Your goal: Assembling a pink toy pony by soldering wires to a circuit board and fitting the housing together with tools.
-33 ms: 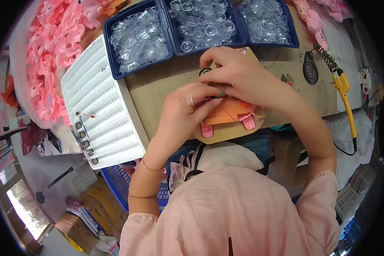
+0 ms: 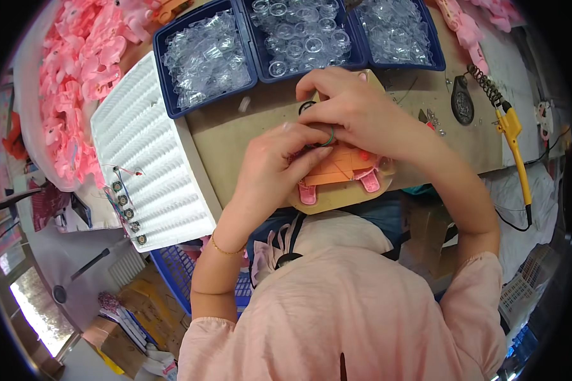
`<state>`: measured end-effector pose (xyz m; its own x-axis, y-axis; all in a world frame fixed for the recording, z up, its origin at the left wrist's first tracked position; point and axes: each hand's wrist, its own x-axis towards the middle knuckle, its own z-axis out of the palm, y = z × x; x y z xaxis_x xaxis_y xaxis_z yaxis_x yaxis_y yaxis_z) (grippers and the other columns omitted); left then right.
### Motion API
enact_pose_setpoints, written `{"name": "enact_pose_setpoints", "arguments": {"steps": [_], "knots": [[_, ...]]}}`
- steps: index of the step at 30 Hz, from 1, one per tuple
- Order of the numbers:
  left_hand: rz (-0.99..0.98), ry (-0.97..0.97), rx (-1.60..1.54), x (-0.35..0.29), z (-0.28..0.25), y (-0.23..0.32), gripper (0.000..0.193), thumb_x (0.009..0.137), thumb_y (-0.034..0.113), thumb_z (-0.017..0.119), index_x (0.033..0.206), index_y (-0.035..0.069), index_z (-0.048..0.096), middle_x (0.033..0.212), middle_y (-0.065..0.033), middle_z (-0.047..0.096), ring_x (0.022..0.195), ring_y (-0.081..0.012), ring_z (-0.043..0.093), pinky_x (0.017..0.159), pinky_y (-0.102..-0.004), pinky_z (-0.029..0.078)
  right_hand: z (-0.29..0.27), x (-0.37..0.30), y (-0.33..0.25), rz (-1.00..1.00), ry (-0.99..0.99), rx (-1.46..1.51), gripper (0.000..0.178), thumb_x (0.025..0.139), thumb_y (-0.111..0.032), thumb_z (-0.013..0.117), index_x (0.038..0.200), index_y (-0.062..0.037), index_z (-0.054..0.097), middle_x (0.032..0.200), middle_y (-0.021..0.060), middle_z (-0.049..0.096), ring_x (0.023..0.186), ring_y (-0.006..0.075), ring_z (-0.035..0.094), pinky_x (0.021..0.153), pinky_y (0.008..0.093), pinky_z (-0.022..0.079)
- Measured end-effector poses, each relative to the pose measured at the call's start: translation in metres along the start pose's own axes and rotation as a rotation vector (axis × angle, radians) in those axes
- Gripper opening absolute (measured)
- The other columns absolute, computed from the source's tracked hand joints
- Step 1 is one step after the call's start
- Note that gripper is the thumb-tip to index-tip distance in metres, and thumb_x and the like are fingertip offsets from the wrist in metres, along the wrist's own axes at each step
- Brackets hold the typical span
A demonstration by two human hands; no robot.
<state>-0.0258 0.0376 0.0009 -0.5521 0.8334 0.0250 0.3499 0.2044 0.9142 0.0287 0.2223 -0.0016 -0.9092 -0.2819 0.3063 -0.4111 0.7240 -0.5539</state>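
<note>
Both hands meet over an orange plastic toy part (image 2: 342, 166) with pink foot-shaped pieces (image 2: 308, 195) at its near edge, resting on a tan block (image 2: 349, 202). My left hand (image 2: 270, 159) lies along its left side, thumb and fingers pinched together. From the far right my right hand (image 2: 353, 105) reaches over, its fingers bent and closed beside the left fingertips. A thin green wire (image 2: 332, 133) shows between the hands. Close to the right fingers is a small black round piece (image 2: 305, 107). What the fingertips grip is hidden.
Blue bins (image 2: 255, 66) of clear plastic domes stand behind my hands. A white ridged tray (image 2: 152, 159) with small round wired parts is at left, near a pile of pink toy parts (image 2: 82, 82). A yellow soldering iron (image 2: 513, 136) and a black oval piece (image 2: 463, 105) lie right.
A small whitish clear piece now shows below the left bin, where none was before. My hands have shifted only slightly; the toy part stays in place.
</note>
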Motion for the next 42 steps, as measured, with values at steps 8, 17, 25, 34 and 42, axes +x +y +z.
{"name": "enact_pose_setpoints", "arguments": {"steps": [8,17,25,34,42], "knots": [[-0.04,0.013,-0.041,0.002,0.001,-0.006,0.018,0.078,0.01,0.069,0.093,0.0,0.066,0.072,-0.0088,0.056,0.064,-0.0185,0.055,0.06,-0.0283,0.045,-0.054,-0.034,-0.018,0.621,-0.146,0.463,0.009,0.082,-0.009,0.061,0.087,-0.0014,0.061,0.083,0.0049,0.058,0.069,0.0148,0.055,0.063,0.0273,0.045],[-0.116,0.004,-0.003,0.002,0.002,0.002,0.017,0.079,0.01,0.068,0.091,-0.001,0.066,0.074,-0.0087,0.056,0.062,-0.018,0.054,0.057,-0.0279,0.043,-0.016,-0.051,-0.006,0.705,0.2,0.322,0.019,0.085,-0.01,0.061,0.102,-0.0019,0.063,0.085,0.0017,0.059,0.074,0.0093,0.056,0.065,0.0258,0.045],[-0.067,-0.052,0.044,-0.003,-0.002,0.006,0.015,0.08,0.009,0.067,0.091,-0.001,0.066,0.075,-0.0089,0.057,0.065,-0.0183,0.055,0.06,-0.0285,0.044,-0.009,-0.045,0.011,0.089,0.086,-0.139,0.013,0.074,-0.007,0.065,0.087,-0.0038,0.061,0.086,0.0041,0.059,0.083,0.0245,0.056,0.073,0.0358,0.045],[-0.042,-0.075,-0.043,-0.006,-0.003,0.001,0.017,0.082,0.009,0.064,0.096,0.0,0.066,0.083,-0.0088,0.058,0.072,-0.0188,0.056,0.064,-0.0285,0.045,-0.023,-0.03,0.01,0.277,-0.089,-0.021,0.016,0.073,-0.004,0.065,0.086,-0.0009,0.057,0.079,0.0104,0.055,0.075,0.0281,0.056,0.069,0.0355,0.046],[-0.111,-0.055,-0.088,-0.003,-0.003,-0.002,0.02,0.084,0.009,0.063,0.1,-0.002,0.063,0.082,-0.0067,0.057,0.067,-0.0118,0.054,0.06,-0.024,0.045,-0.026,-0.01,0.003,0.25,-0.212,-0.124,0.011,0.075,-0.004,0.061,0.078,0.0002,0.051,0.072,0.0132,0.053,0.07,0.0292,0.057,0.06,0.0353,0.044]]}}
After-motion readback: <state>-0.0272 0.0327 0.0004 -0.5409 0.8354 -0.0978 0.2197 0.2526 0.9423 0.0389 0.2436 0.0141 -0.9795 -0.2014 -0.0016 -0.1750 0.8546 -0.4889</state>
